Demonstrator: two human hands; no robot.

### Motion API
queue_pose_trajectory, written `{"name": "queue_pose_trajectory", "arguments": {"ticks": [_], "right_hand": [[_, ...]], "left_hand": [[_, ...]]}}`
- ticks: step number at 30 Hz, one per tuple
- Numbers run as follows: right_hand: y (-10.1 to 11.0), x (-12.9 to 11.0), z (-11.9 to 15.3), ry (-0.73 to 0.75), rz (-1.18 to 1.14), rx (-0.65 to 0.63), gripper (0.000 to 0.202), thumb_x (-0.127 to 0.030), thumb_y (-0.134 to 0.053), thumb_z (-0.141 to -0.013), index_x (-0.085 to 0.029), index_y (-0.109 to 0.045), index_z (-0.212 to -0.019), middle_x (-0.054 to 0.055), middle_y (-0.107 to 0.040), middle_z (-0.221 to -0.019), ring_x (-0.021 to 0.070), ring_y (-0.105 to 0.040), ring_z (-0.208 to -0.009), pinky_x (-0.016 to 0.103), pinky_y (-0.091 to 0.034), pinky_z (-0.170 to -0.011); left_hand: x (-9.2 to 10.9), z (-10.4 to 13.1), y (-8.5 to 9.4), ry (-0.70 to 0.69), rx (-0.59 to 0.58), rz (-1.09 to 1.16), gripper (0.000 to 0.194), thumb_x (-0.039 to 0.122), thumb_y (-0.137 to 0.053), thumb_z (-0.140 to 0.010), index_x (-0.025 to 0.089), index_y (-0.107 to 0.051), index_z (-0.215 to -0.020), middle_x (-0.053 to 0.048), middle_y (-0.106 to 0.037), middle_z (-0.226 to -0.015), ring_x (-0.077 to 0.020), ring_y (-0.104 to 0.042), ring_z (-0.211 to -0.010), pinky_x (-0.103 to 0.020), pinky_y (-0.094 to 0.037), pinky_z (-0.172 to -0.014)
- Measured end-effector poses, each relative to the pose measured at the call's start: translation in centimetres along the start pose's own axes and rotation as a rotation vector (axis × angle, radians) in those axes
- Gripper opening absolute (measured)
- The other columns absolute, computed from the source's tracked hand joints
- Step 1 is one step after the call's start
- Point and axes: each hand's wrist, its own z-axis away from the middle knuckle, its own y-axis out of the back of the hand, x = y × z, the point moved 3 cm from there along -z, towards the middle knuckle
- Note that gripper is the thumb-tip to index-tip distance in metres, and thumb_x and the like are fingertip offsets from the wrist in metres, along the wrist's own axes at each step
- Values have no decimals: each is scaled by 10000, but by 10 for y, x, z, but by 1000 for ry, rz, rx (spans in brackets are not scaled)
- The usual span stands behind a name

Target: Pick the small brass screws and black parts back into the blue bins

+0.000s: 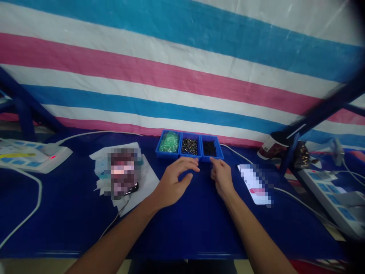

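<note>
Three joined small blue bins stand at the back of the table. The left bin [167,155] holds clear green plastic pieces [170,142], the middle bin [189,155] small shiny metal pieces [189,146], and the right bin [213,157] small black pieces [209,147]. My left hand [176,182] hovers just in front of the middle bin, its fingers stretched forward and the thumb apart, with nothing visible in it. Close to the front wall of the right bin is my right hand [222,176], fingers curled closed; whatever they may hold is hidden.
A blurred-out phone-like device [125,173] lies on white paper [145,186] at left. On the right rests a lit phone [255,186], with a cup [270,146] behind it. Power strips [64,156] [332,194] and white cables flank both sides. A striped sheet [182,76] hangs behind.
</note>
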Motion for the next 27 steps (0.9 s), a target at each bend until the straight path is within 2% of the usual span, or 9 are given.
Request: {"name": "queue_pose_trajectory", "arguments": {"ticks": [2, 4, 7, 10, 15, 19, 22, 24, 27], "right_hand": [[2, 8, -6, -166, -280, 94, 422, -464, -712, -718, -230, -362, -690, -129, -314, -480, 46, -220, -345, 191, -169, -335], [4, 13, -13, -264, -425, 164, 413, -429, -759, -672, -230, -409, -766, -124, -415, -510, 34, -280, -331, 163, -201, -316], [7, 14, -24, -337, -447, 203, 431, -405, -786, -649, -230, -443, -842, -95, -530, -558, 47, -415, -354, 147, -304, -320], [6, 11, -31, -344, -395, 222, 460, -340, -800, -630, -245, -435, -892, -91, -562, -551, 83, -507, -390, 158, -385, -339], [6, 11, -33, -270, -414, 284, 352, -245, -704, -668, -246, -453, -914, -95, -556, -505, 107, -563, -413, 180, -457, -385], [19, 9, -30, -153, -383, 419, 292, -247, -652, -691, -241, -479, -926, -110, -517, -466, 128, -581, -412, 217, -496, -407], [34, -1, -27, -64, -384, 497, 242, -224, -629, -695, -237, -489, -893, -121, -483, -440, 116, -550, -380, 213, -488, -399], [45, -12, -25, 2, -396, 511, 216, -203, -616, -690, -237, -488, -861, -124, -472, -443, 111, -541, -377, 214, -490, -400], [56, -30, -20, 59, -415, 472, 189, -168, -611, -658, -230, -485, -786, -136, -405, -423, 84, -443, -319, 195, -436, -342]], "left_hand": [[3, 3, -2, -14, -48, -87, 181, 148, -507, -884, 215, -653, -966, -67, -650, -998, -183, -619, -948, -337, -482, -871], [1, 6, -4, -50, -106, -193, 97, 191, -541, -873, 200, -636, -890, -49, -633, -817, -169, -599, -763, -312, -470, -738], [-6, 6, -6, -72, -151, -318, 99, 245, -559, -865, 200, -584, -781, -6, -537, -668, -139, -505, -610, -290, -397, -622], [-10, 5, -8, -90, -166, -388, 149, 249, -542, -882, 198, -545, -742, 18, -481, -621, -121, -461, -566, -279, -352, -591], [-13, 4, -9, -115, -167, -411, 167, 239, -533, -902, 193, -537, -741, 27, -471, -618, -108, -455, -558, -269, -340, -581], [-13, 2, -5, -95, -105, -395, 182, 230, -545, -899, 193, -528, -722, 34, -451, -610, -100, -449, -546, -259, -348, -570], [-10, 1, -2, -70, -46, -359, 184, 231, -557, -894, 196, -526, -717, 35, -454, -606, -97, -451, -536, -254, -356, -555], [-8, 1, 2, -45, 21, -337, 180, 239, -561, -896, 198, -535, -723, 27, -481, -622, -104, -468, -553, -260, -376, -566], [-9, 1, 9, 38, 214, -265, 100, 277, -539, -918, 212, -587, -859, -11, -575, -771, -140, -548, -695, -275, -438, -648]]}}
